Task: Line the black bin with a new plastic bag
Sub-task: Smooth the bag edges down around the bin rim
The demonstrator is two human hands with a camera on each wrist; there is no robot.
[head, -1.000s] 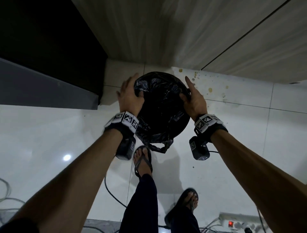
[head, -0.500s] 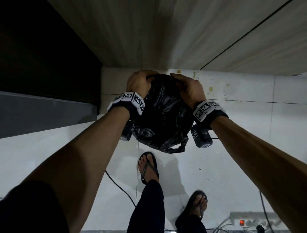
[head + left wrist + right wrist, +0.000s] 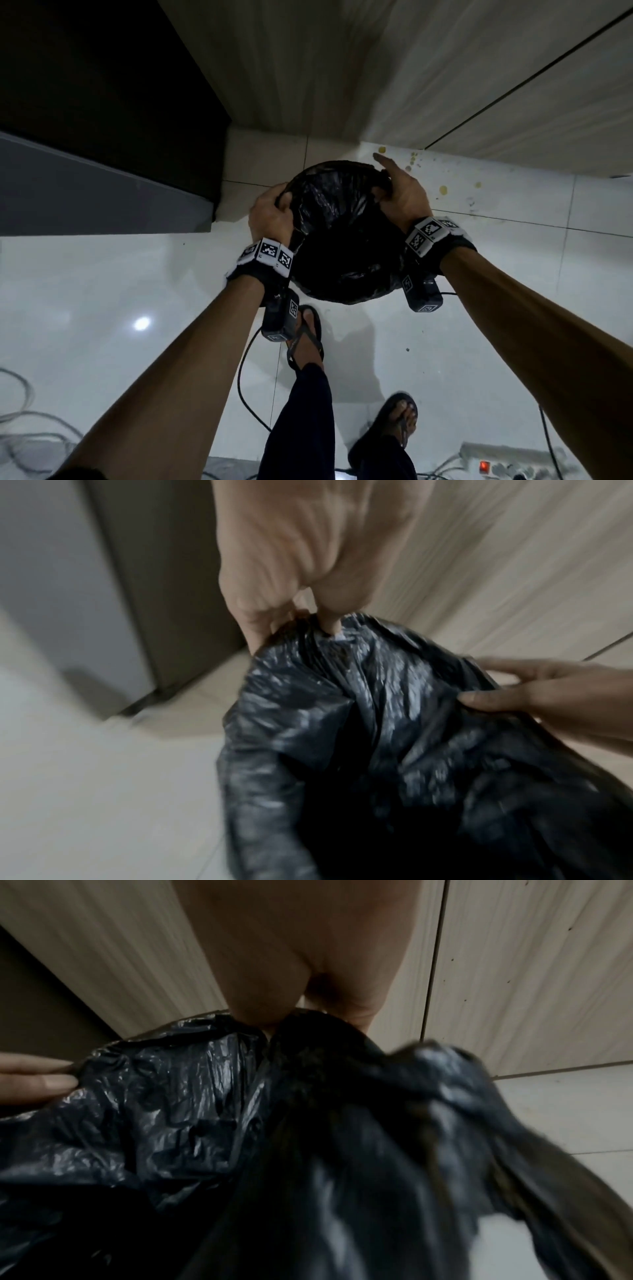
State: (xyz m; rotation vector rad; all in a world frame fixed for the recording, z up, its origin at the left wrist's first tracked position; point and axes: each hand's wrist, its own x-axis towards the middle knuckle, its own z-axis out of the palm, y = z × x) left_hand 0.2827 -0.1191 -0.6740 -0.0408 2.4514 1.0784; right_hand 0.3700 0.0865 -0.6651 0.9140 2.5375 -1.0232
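Note:
A black plastic bag (image 3: 339, 205) is spread over a round black bin on the white tiled floor; the bag hides the bin itself. My left hand (image 3: 282, 202) grips the bag's edge at the left of the rim, thumb and fingers curled round the bunched plastic (image 3: 329, 631). My right hand (image 3: 382, 181) grips the edge at the far right of the rim, with one finger pointing straight out. The left wrist view shows the bag (image 3: 377, 723) open between both hands. In the blurred right wrist view, gathered plastic (image 3: 308, 1047) sits under my right hand (image 3: 308, 961).
A dark cabinet (image 3: 102, 102) stands left of the bin and a wood-grain panel wall (image 3: 376, 68) rises behind it. Yellow stains (image 3: 443, 189) mark the tiles. My sandalled feet (image 3: 306, 335), cables (image 3: 246, 394) and a power strip (image 3: 513, 462) lie near me.
Half a second ago both hands were bunched together on the bag over the bin's far side. They have moved apart to the left and right, and the bag's mouth is stretched open.

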